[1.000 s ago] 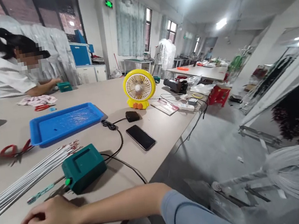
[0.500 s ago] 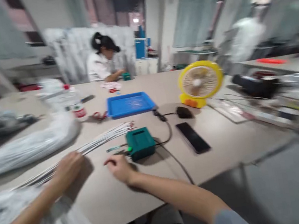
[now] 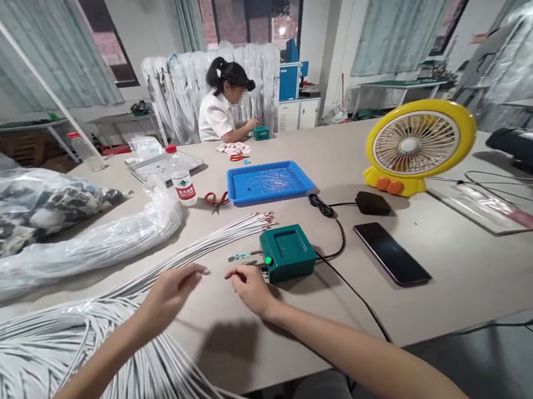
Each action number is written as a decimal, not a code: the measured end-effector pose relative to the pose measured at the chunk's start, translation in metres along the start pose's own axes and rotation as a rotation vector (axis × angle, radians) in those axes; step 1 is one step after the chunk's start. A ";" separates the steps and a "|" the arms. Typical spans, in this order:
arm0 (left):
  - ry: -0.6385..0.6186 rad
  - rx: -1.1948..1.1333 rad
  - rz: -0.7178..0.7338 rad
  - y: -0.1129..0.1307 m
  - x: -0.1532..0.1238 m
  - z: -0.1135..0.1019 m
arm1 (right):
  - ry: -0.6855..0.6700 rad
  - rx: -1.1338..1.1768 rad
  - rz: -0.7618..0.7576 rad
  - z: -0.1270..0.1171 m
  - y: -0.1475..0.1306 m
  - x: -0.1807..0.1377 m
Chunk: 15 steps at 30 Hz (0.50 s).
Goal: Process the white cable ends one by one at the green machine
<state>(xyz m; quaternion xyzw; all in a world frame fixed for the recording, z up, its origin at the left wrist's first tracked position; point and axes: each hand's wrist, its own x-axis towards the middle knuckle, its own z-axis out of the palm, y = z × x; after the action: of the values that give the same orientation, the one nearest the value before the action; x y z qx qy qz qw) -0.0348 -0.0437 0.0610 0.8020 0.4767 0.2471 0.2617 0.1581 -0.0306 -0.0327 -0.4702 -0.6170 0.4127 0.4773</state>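
My left hand (image 3: 173, 297) hovers over the table, fingers stretched toward the right and nothing visible in them. Below and behind it spreads a large bundle of white cables (image 3: 123, 377). A thinner row of white cables (image 3: 202, 242) with reddish ends runs past it toward the back. My right hand (image 3: 253, 289) is beside the green box-shaped device (image 3: 289, 253), at its left side, fingers curled in; whether they hold anything is hidden. The device has a green button (image 3: 269, 261) and a small metal-and-green part (image 3: 240, 256) sticking out leftward.
Behind the device lie a blue tray (image 3: 270, 195), red-handled scissors (image 3: 216, 201) and a water bottle (image 3: 182, 176). A phone (image 3: 390, 253), a black adapter (image 3: 372, 203) and a yellow fan (image 3: 419, 138) are to the right. Across the table sits a co-worker (image 3: 220, 112) with a similar green device.
My left hand has lifted off the thin row of cables and moved right, closer to my right hand. The right hand stays by the device. The view has shifted and sharpened.
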 end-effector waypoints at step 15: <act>-0.180 -1.031 -0.128 0.000 0.020 0.042 | -0.022 0.358 -0.002 -0.013 -0.029 -0.007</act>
<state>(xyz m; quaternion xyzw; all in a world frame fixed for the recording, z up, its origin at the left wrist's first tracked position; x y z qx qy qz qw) 0.0006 -0.0334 0.0331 0.5562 0.3170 0.3634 0.6768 0.1664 -0.0430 -0.0037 -0.3728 -0.5393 0.5205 0.5471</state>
